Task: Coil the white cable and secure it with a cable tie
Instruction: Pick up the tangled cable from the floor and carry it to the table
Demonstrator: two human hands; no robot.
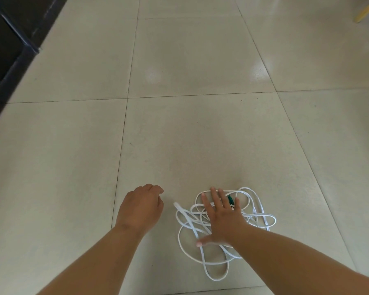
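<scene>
Green item point(230, 200) — half hidden (behind right hand point(223, 220))

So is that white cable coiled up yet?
Not yet: the white cable lies in loose, crossing loops on the floor.

One left hand point(139, 206), one right hand point(222, 218), one tangled white cable point(191, 223), and seemingly one green cable tie point(230, 199).
</scene>
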